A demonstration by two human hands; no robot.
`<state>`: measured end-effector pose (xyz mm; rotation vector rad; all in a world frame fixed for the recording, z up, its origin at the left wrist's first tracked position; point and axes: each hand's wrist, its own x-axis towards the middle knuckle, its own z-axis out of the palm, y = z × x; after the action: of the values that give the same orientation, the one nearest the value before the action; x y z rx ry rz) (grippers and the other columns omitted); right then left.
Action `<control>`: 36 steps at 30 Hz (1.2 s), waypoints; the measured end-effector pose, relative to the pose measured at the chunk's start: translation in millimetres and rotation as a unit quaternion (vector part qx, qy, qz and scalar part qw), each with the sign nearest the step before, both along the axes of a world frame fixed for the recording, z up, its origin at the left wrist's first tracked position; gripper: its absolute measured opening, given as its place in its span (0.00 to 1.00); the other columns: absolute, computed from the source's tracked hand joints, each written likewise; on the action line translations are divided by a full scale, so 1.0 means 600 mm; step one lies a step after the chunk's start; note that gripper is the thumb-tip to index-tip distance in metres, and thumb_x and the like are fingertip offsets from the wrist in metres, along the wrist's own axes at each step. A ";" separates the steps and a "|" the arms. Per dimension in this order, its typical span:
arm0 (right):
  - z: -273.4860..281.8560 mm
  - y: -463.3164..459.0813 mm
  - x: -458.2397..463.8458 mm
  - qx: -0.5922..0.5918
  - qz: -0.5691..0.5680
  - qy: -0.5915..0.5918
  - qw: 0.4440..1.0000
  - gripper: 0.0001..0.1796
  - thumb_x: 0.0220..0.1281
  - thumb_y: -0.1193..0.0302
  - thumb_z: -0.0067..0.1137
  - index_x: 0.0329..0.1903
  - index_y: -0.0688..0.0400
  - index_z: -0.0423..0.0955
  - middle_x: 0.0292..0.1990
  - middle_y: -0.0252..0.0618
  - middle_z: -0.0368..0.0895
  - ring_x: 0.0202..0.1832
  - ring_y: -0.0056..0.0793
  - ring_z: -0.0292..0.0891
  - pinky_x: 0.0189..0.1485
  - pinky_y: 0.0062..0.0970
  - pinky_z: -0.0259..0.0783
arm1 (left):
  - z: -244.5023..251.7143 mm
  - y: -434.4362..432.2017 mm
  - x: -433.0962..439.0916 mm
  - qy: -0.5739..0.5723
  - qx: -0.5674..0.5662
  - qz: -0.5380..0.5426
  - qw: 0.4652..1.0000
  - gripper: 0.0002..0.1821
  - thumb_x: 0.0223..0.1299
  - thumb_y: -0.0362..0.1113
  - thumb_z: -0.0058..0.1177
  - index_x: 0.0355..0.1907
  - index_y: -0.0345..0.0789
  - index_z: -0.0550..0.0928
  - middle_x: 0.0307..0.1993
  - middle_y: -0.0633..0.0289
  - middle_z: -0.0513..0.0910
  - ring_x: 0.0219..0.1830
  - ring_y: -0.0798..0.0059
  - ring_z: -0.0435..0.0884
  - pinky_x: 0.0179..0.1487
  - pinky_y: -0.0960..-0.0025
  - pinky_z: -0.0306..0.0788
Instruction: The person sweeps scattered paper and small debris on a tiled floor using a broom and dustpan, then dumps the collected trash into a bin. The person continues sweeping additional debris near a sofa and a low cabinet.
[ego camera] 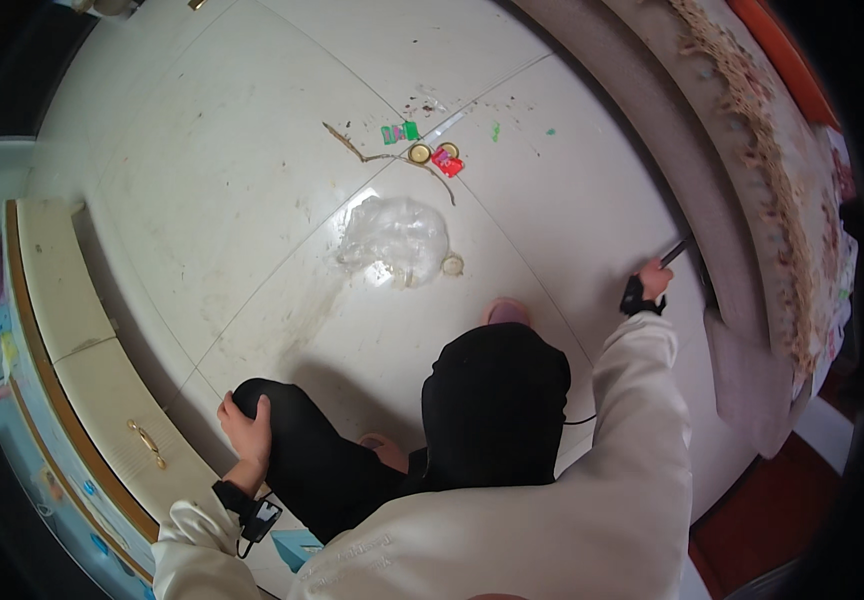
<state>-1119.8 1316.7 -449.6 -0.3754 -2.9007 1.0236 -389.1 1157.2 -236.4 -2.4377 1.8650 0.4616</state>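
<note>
My right hand (655, 280) is closed around a dark, thin handle (676, 253), whose far end is hidden under the edge of the sofa. My left hand (249, 429) rests on my left knee with its fingers spread, holding nothing. On the tiled floor before me lies a crumpled clear plastic bag (396, 240), with a small round lid (453, 264) at its right edge. Beyond it are a bent dry twig (363, 157), a green wrapper (399, 133), a red wrapper (447, 161) and two gold-coloured round lids (420, 154), close together. Dark crumbs and green bits are scattered around them.
A sofa (672, 142) with a fringed cover (769, 187) curves along the right. At the left stands a cream cabinet (101, 360) with a gold-coloured drawer handle (146, 444). A light blue object (297, 549) is beside me at the bottom. Brownish smears mark the floor.
</note>
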 end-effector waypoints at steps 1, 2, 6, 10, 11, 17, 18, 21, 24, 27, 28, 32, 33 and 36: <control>-0.009 -0.024 -0.038 0.052 -0.006 0.043 0.998 0.23 0.54 0.59 0.49 0.40 0.71 0.68 0.32 0.61 0.78 0.31 0.56 0.77 0.40 0.41 0.72 | 0.002 0.001 -0.005 -0.018 0.001 0.003 1.000 0.39 0.52 0.50 0.58 0.61 0.28 0.63 0.58 0.43 0.63 0.60 0.47 0.62 0.63 0.56 0.58; -0.014 -0.043 -0.071 0.014 -0.003 0.008 1.000 0.21 0.53 0.62 0.47 0.41 0.70 0.68 0.35 0.61 0.78 0.32 0.55 0.77 0.41 0.42 0.72 | 0.005 0.005 -0.010 -0.039 0.011 0.015 0.999 0.39 0.52 0.50 0.58 0.61 0.29 0.62 0.59 0.43 0.63 0.60 0.47 0.62 0.63 0.55 0.58; -0.083 -0.140 -0.153 -0.181 -0.021 -0.024 0.983 0.20 0.53 0.66 0.46 0.44 0.70 0.68 0.41 0.60 0.77 0.33 0.51 0.78 0.41 0.43 0.72 | 0.018 0.016 -0.043 -0.099 -0.007 0.040 0.994 0.39 0.51 0.50 0.59 0.61 0.31 0.63 0.59 0.44 0.62 0.60 0.47 0.61 0.63 0.55 0.58; -0.136 -0.255 -0.223 -0.077 0.072 0.031 0.994 0.20 0.55 0.66 0.46 0.43 0.71 0.67 0.33 0.57 0.78 0.28 0.44 0.78 0.34 0.40 0.74 | 0.020 0.013 -0.077 -0.131 -0.010 0.050 0.990 0.39 0.50 0.49 0.59 0.61 0.31 0.63 0.59 0.44 0.62 0.60 0.47 0.61 0.62 0.55 0.59; -0.134 -0.287 -0.226 -0.063 0.095 0.016 0.993 0.19 0.55 0.66 0.46 0.42 0.71 0.67 0.31 0.56 0.79 0.26 0.44 0.78 0.33 0.39 0.74 | 0.021 0.012 -0.083 -0.142 -0.006 0.051 0.989 0.39 0.50 0.49 0.59 0.61 0.31 0.63 0.59 0.45 0.62 0.60 0.47 0.61 0.62 0.55 0.59; -0.027 -0.440 -0.132 -0.064 0.256 -0.093 0.960 0.20 0.61 0.66 0.42 0.49 0.70 0.65 0.23 0.52 0.78 0.17 0.42 0.75 0.28 0.37 0.72 | 0.010 0.000 -0.105 -0.168 0.002 0.041 0.985 0.39 0.50 0.49 0.60 0.61 0.31 0.63 0.58 0.45 0.63 0.60 0.47 0.62 0.61 0.55 0.60; -0.009 -0.462 -0.115 -0.069 0.286 -0.094 0.951 0.21 0.62 0.66 0.41 0.52 0.69 0.64 0.23 0.52 0.78 0.16 0.41 0.74 0.26 0.37 0.72 | 0.008 -0.001 -0.106 -0.168 -0.001 0.037 0.985 0.39 0.50 0.49 0.60 0.61 0.31 0.63 0.58 0.45 0.63 0.60 0.47 0.62 0.61 0.55 0.60; 0.026 -0.513 -0.076 0.014 0.393 -0.085 0.916 0.23 0.64 0.65 0.41 0.58 0.64 0.60 0.23 0.51 0.78 0.16 0.37 0.74 0.25 0.36 0.72 | 0.001 -0.004 -0.105 -0.170 -0.005 0.036 0.985 0.39 0.49 0.49 0.60 0.61 0.31 0.63 0.57 0.45 0.63 0.59 0.47 0.62 0.61 0.55 0.60; 0.028 -0.538 -0.039 0.042 0.486 -0.119 0.865 0.25 0.64 0.64 0.41 0.61 0.61 0.57 0.25 0.51 0.79 0.20 0.41 0.76 0.28 0.38 0.73 | -0.001 -0.004 -0.101 -0.172 -0.005 0.042 0.984 0.39 0.48 0.49 0.60 0.60 0.31 0.63 0.57 0.44 0.63 0.59 0.46 0.62 0.61 0.54 0.59; 0.018 -0.523 0.020 0.102 0.548 -0.071 0.827 0.27 0.62 0.63 0.44 0.63 0.55 0.57 0.30 0.55 0.79 0.31 0.53 0.76 0.35 0.47 0.71 | -0.001 -0.001 -0.094 -0.159 -0.014 0.043 0.986 0.39 0.48 0.49 0.60 0.60 0.30 0.63 0.57 0.44 0.63 0.59 0.46 0.62 0.61 0.54 0.59; 0.018 -0.507 0.043 0.085 0.587 -0.045 0.804 0.27 0.62 0.63 0.45 0.63 0.55 0.57 0.30 0.55 0.79 0.31 0.54 0.76 0.36 0.48 0.71 | -0.001 0.001 -0.091 -0.158 -0.015 0.044 0.986 0.39 0.48 0.49 0.60 0.60 0.30 0.63 0.57 0.44 0.63 0.59 0.46 0.62 0.61 0.54 0.60; 0.045 -0.419 0.148 0.080 0.660 -0.080 0.742 0.25 0.61 0.63 0.47 0.61 0.54 0.61 0.27 0.53 0.78 0.31 0.54 0.76 0.35 0.48 0.71 | -0.002 0.007 -0.077 -0.143 -0.023 0.044 0.988 0.39 0.48 0.48 0.60 0.60 0.30 0.63 0.57 0.45 0.64 0.58 0.46 0.63 0.61 0.54 0.59; 0.059 -0.393 0.171 0.052 0.675 -0.095 0.730 0.25 0.60 0.63 0.48 0.60 0.53 0.62 0.27 0.53 0.78 0.31 0.53 0.76 0.35 0.47 0.71 | -0.002 0.008 -0.072 -0.139 -0.027 0.042 0.989 0.39 0.48 0.48 0.60 0.60 0.30 0.63 0.57 0.45 0.64 0.58 0.46 0.63 0.61 0.54 0.59; 0.098 -0.332 0.223 -0.036 0.695 -0.132 0.706 0.24 0.59 0.64 0.52 0.58 0.54 0.65 0.25 0.51 0.77 0.29 0.51 0.75 0.32 0.43 0.70 | -0.001 0.012 -0.063 -0.136 -0.036 0.028 0.990 0.39 0.47 0.47 0.60 0.59 0.29 0.63 0.56 0.44 0.64 0.58 0.47 0.63 0.61 0.54 0.59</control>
<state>-985.9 1117.8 -390.6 2.1288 -3.0074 1.0839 -426.8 1164.1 -237.1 -2.4555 1.7321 0.0597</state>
